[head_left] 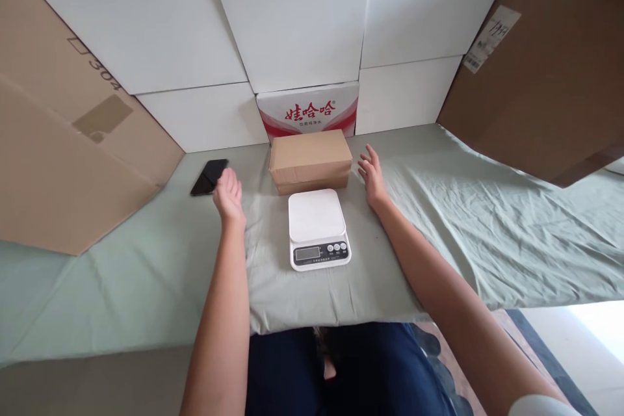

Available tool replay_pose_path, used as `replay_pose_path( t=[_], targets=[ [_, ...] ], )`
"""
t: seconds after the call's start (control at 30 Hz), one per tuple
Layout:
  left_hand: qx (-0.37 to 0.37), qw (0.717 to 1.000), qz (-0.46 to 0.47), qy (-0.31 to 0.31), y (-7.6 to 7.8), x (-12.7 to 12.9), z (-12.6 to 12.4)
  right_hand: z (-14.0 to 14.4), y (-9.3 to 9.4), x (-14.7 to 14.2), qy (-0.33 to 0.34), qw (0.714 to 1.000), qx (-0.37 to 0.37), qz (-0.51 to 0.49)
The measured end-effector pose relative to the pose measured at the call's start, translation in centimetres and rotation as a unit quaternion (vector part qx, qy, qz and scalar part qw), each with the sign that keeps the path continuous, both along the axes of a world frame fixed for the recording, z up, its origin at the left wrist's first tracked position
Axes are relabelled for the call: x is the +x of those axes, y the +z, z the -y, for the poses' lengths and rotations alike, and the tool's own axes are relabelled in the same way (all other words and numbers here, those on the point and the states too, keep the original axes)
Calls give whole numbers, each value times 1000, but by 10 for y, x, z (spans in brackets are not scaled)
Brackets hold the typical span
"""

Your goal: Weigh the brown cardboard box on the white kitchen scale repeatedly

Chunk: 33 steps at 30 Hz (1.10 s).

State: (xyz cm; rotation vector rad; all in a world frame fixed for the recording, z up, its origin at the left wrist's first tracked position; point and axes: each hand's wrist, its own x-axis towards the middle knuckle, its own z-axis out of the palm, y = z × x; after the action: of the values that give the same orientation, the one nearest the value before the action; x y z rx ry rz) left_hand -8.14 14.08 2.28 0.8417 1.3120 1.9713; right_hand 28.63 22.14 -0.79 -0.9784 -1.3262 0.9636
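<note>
I find the scale [316, 216] toward the table's [141, 279] front edge, display [308, 253] facing the wearer, presumably for reading; I discern no digits. The left hand [229, 196], fingers together, is empty, contact with the phone [205, 179] unclear. The right hand [374, 182] spreads empty beside the carton [311, 155], which partly hides the printed box [312, 110].

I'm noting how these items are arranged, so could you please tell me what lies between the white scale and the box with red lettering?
In the head view, a brown carton stands between the white scale and the red-lettered box.
</note>
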Motion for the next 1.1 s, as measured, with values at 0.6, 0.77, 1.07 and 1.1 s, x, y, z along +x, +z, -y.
replay_pose_path(
  t=[0.6,0.77,1.07,1.1],
  targets=[
    [39,989,-135,-50,6,37,52,85,52,-33,85,989,118,-1],
    [22,985,-153,-76,-14,53,123,134,33,-10,96,989,115,13],
    [-8,989,-108,-97,-32,64,162,168,16,8,113,991,69,26],
    [-12,990,-106,-94,-32,64,163,169,17,8,114,991,66,24]
  ],
)
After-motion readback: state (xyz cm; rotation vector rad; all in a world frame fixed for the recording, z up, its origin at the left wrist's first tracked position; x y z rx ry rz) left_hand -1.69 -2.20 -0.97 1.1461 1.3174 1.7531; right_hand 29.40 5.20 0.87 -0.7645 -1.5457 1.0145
